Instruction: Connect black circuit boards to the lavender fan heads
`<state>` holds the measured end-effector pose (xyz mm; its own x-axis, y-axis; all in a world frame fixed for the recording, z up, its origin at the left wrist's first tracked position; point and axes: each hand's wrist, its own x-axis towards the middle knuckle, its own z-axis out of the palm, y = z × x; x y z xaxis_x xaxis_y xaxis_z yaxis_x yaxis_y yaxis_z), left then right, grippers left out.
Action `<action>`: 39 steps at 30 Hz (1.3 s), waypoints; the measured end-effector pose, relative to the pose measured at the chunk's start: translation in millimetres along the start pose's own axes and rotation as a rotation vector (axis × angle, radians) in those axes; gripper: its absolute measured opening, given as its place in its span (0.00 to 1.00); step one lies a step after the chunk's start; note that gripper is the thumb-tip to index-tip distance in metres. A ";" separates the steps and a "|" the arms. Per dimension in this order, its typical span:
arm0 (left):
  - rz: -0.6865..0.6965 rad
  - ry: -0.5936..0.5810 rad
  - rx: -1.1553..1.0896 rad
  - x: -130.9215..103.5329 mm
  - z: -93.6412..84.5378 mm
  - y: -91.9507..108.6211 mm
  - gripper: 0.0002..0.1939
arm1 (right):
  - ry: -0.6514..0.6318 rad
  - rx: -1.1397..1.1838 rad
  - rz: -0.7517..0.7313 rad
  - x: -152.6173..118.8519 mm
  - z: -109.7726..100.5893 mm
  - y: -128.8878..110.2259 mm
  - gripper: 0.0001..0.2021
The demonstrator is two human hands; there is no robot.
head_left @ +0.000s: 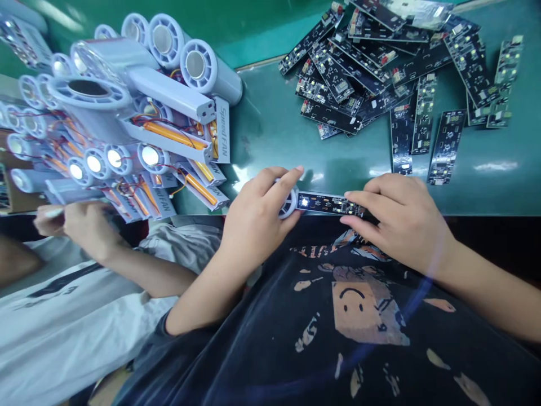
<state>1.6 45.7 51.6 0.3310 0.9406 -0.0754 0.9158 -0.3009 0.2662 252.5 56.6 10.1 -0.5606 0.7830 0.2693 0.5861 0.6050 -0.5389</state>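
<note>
My left hand [262, 211] is closed around a pale fan housing [288, 204], whose round spoked end shows between thumb and fingers. A narrow black circuit board [323, 203] runs rightward from that end, with a bright white light near its left end. My right hand [395, 214] pinches the board's right end between thumb and fingers. Both are held at the front edge of the green table. Most of the housing is hidden behind my left hand, so I cannot tell how the board meets it.
Black circuit boards [359, 67] lie heaped at the back right of the green table [266, 129]. Stacked fan housings [164, 113], with orange batteries [175, 135] and thin wires, fill the left. A co-worker's hands [84, 225] are at the far left, beside the stack.
</note>
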 end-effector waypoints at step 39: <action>-0.022 0.035 -0.012 -0.7 5.1 3.2 0.30 | -0.113 -0.144 -0.222 15.5 -16.5 -4.4 0.12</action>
<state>5.4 43.3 47.6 0.3026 0.9519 -0.0480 0.9199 -0.2785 0.2762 250.9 68.4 29.8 -0.7413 0.6132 0.2729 0.5144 0.7803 -0.3558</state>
